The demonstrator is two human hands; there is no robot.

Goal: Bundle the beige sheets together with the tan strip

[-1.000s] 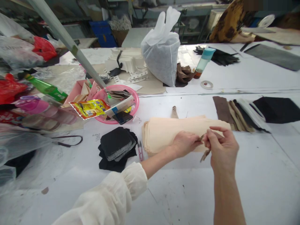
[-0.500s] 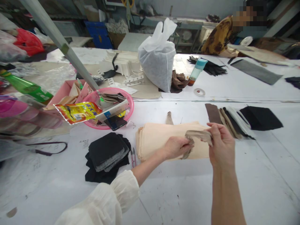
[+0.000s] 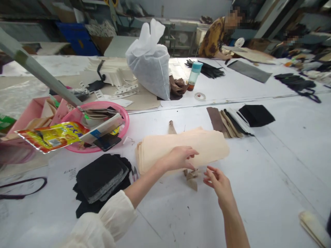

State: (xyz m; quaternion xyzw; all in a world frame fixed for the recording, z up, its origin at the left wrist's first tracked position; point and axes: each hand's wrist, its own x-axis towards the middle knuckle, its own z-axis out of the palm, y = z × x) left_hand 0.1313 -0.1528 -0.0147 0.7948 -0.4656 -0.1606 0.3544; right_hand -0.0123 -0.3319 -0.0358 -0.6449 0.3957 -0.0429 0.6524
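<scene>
A stack of cream fabric pieces (image 3: 160, 144) lies on the white table. My left hand (image 3: 181, 158) is over its front part, thumb and fingers apart, holding nothing. Just below that hand, a crumpled strip of taupe fabric (image 3: 191, 179) lies at the stack's front edge. My right hand (image 3: 216, 181) is to the right of the strip, fingers apart and not touching it. Another small taupe piece (image 3: 171, 127) pokes out behind the stack. Left of the stack are small scissors (image 3: 134, 174) and a pile of black fabric pieces (image 3: 99, 177).
A pink basket (image 3: 126, 125) of odds and ends stands at left, a yellow packet (image 3: 54, 135) on its rim. Folded brown, tan and black fabrics (image 3: 232, 120) lie behind right. Farther back are a tied white bag (image 3: 152, 65), a bottle (image 3: 194, 74) and a person (image 3: 213, 38).
Both hands have let go of the taupe strip, which now lies at the stack's front edge. My right hand has come down and toward me. The view has turned right.
</scene>
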